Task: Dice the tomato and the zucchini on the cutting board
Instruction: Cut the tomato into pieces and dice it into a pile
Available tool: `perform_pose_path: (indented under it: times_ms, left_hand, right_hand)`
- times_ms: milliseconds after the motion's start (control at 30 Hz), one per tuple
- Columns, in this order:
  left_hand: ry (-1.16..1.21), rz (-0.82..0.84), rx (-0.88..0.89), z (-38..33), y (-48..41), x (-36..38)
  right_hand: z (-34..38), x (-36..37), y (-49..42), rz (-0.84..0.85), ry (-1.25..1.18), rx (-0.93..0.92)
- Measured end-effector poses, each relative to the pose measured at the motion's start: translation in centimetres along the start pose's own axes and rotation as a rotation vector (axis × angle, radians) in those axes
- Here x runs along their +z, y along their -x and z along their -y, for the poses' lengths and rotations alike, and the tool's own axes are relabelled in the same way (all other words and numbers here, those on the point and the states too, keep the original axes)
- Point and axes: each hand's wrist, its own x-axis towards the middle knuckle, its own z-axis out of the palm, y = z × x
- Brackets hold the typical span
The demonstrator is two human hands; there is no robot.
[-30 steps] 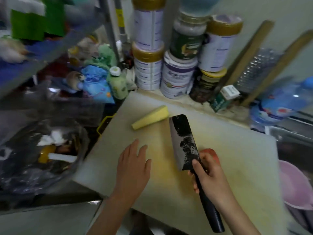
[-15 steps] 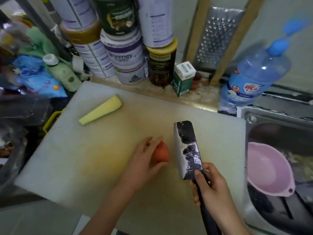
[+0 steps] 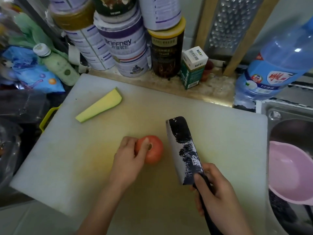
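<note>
A whole tomato (image 3: 153, 150) sits mid cutting board (image 3: 220, 141), pinched by the left hand (image 3: 129, 160); a zucchini wedge (image 3: 100, 106) lies far left. The right hand (image 3: 218, 192) grips a cleaver (image 3: 183, 148) just right of the tomato. The round fruit could roll, bringing the blade onto the fingers.

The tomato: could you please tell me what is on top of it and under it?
The left hand's fingers grip the tomato from above, one beside its stem scar. Beneath lies the cutting board; the contact spot itself is hidden.
</note>
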Motion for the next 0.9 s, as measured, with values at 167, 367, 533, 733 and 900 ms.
perform_pose_path:
  times_ms: [167, 367, 533, 733, 900]
  left_hand:
    - [0.184, -0.093, 0.003, 2.0, -0.6, -0.7]
    - [0.196, -0.163, 0.115, 3.5, -1.5, -1.5]
    - [0.282, -0.175, 0.167, 4.8, -1.8, -2.4]
    - [0.323, 0.058, 0.08, 5.5, -1.1, -2.5]
    - [0.318, 0.046, 0.105, 5.5, -2.5, -2.7]
  right_hand:
    - [-0.5, 2.6, -0.8, -0.024, 0.013, -0.06]
    - [-0.5, 5.3, -2.2, -0.014, -0.002, -0.059]
    - [-0.3, 7.0, -2.4, -0.024, -0.016, -0.071]
    - [-0.3, 7.6, -2.1, -0.083, 0.01, -0.031]
    - [0.1, 7.4, -1.5, -0.18, 0.054, -0.072]
